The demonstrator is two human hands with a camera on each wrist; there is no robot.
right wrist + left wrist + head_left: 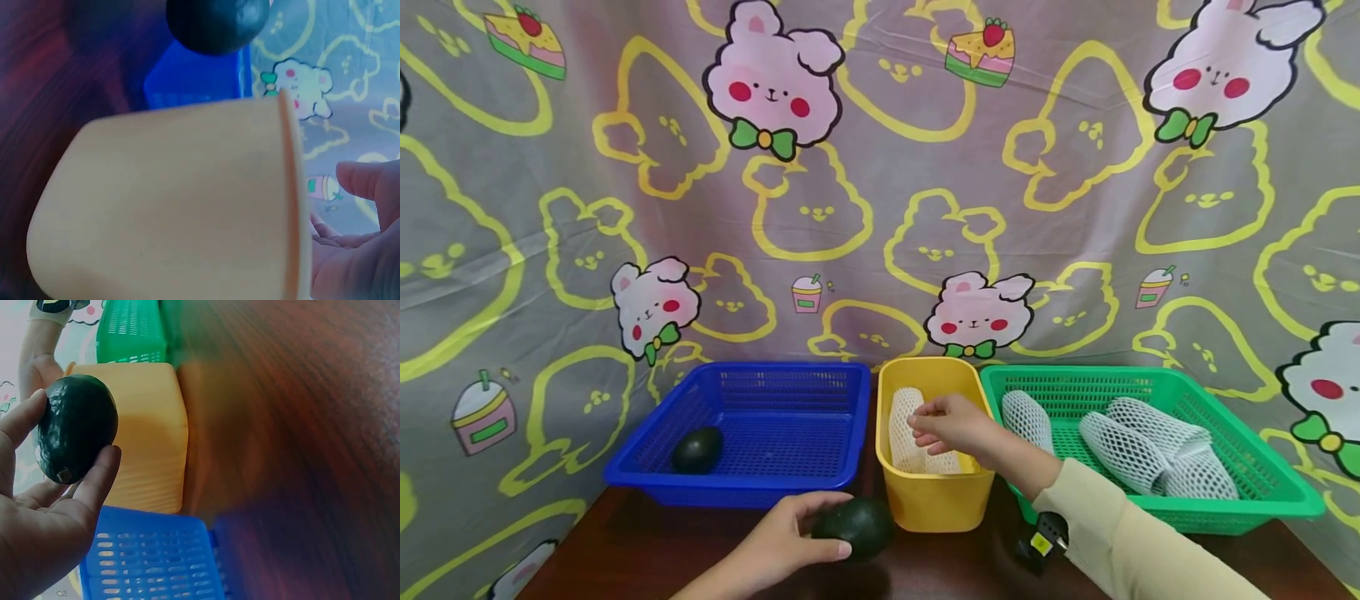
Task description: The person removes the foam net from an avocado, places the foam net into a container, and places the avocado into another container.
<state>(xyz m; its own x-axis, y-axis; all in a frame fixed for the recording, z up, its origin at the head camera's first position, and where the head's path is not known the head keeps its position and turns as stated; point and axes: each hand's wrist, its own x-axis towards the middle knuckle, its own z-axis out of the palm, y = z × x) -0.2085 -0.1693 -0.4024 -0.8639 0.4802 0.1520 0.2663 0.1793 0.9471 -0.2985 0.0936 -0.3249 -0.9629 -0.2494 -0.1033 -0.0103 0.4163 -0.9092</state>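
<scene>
My left hand (786, 533) grips a dark green avocado (859, 528) between thumb and fingers, above the table in front of the yellow bin (936, 504). The left wrist view shows the avocado (78, 428) upright, its stem end low, with the fingers round its sides. Over the mouth of the yellow bin is my right hand (957, 427), fingers loosely bent with nothing in them. White foam net sleeves (904, 425) lie in that bin below it. In the right wrist view the thumb of the right hand (359, 256) stands apart from the fingers, beside the bin's rim.
On the left, a blue basket (790, 433) holds another avocado (697, 450). A green basket (1217, 518) on the right contains several white foam-net bundles (1126, 450). The baskets and bin stand side by side on a dark wooden table, against a patterned curtain (850, 208).
</scene>
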